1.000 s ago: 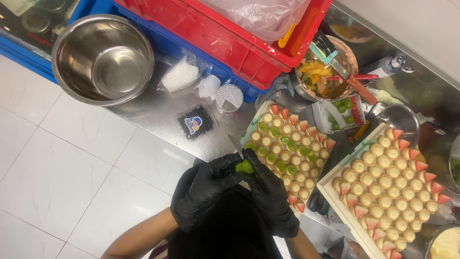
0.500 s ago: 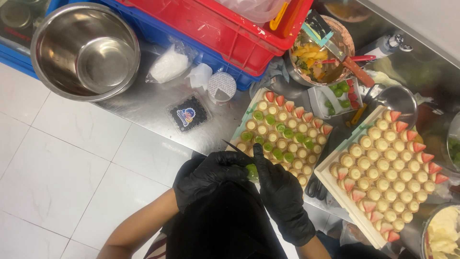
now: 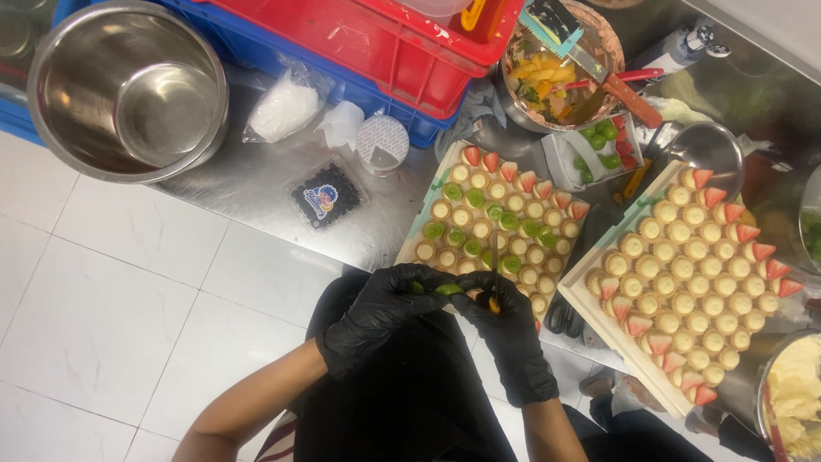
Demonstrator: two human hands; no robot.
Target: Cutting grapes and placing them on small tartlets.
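Since a moment ago, both gloved hands are sitting lower, below the near tart tray (image 3: 428, 224). Left hand (image 3: 376, 321) is pinching a green fruit piece (image 3: 446, 289); right hand (image 3: 505, 329) is gripping a small knife (image 3: 494, 272), whose blade could slip into the left fingers.

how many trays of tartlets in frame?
2. One tray sits just beyond the gloved hands, its tartlets topped with green fruit and strawberry pieces. The second tray lies to its right, mostly plain tartlets with strawberry along the edges.
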